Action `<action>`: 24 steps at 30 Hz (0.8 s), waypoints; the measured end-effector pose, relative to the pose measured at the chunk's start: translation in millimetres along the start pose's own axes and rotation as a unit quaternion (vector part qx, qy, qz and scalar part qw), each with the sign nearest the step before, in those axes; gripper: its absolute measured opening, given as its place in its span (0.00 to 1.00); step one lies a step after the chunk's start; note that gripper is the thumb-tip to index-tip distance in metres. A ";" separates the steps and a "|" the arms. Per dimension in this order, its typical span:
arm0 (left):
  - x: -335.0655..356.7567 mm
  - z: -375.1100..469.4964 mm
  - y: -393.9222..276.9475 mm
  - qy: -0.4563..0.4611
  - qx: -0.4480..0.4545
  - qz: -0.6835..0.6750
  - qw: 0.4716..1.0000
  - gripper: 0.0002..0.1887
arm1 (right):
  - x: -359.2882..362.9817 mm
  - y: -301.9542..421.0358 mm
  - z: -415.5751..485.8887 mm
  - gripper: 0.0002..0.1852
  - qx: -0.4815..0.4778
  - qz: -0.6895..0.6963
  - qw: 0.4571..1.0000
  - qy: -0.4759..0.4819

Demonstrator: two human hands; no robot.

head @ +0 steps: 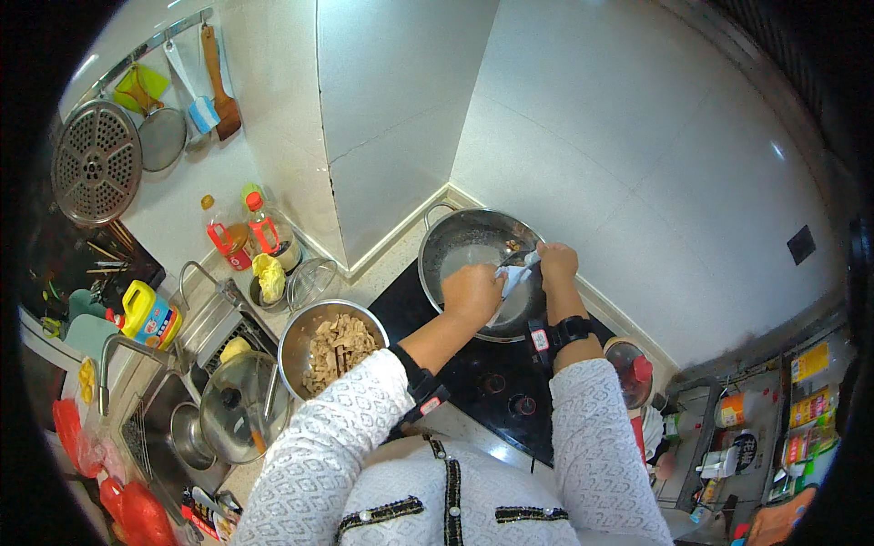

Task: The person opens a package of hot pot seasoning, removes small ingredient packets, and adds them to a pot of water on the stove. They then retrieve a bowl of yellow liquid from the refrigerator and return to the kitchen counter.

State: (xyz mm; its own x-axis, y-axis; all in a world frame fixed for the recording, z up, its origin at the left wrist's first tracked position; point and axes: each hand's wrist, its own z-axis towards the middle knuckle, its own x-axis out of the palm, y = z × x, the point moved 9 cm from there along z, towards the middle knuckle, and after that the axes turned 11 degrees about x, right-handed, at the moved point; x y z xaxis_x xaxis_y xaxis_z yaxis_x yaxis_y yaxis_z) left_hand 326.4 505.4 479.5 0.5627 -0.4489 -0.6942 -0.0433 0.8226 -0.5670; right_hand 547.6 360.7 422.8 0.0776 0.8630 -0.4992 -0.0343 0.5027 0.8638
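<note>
Both hands are over a large metal wok (437, 239) on a black cooktop. My left hand (472, 292) grips one end of a small pale packet (515, 278), which looks like thin plastic. My right hand (558, 265) pinches the packet's other end at the wok's right rim. Cloudy liquid (471, 259) lies in the wok, and brown bits (513, 244) cling to its inner wall. Left of the cooktop stands a steel bowl (290, 372) with pale brown chunks of food (341, 341) in it, close to my left forearm.
A glass lid (229, 416) lies by the sink (153, 437). Two bottles with red handles (229, 239) and a wire strainer (313, 283) stand behind the bowl. A yellow jug (147, 317) is farther left. Right of the cooktop are a red-topped jar (628, 372) and a condiment rack (689, 437).
</note>
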 end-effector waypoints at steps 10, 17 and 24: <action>9.6 -5.1 -5.1 -0.047 0.015 0.038 0.998 0.17 | 6.1 20.9 -4.0 0.24 -0.121 -0.270 0.954 -0.046; 18.4 -8.7 -22.7 -0.122 0.109 0.036 0.986 0.12 | 3.7 3.1 9.7 0.18 -0.064 -0.218 0.968 -0.101; 19.9 -7.7 -21.1 -0.087 0.076 0.063 0.991 0.12 | 4.7 24.9 -5.9 0.16 -0.068 -0.204 0.975 -0.063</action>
State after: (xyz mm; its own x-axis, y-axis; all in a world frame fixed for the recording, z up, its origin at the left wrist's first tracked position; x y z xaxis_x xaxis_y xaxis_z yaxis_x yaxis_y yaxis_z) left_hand 332.2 476.4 474.2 0.6956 -0.2821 -0.6608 -0.0056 0.9176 -0.3975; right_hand 541.2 377.6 441.6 0.2334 0.5821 -0.7789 -0.1072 0.8115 0.5744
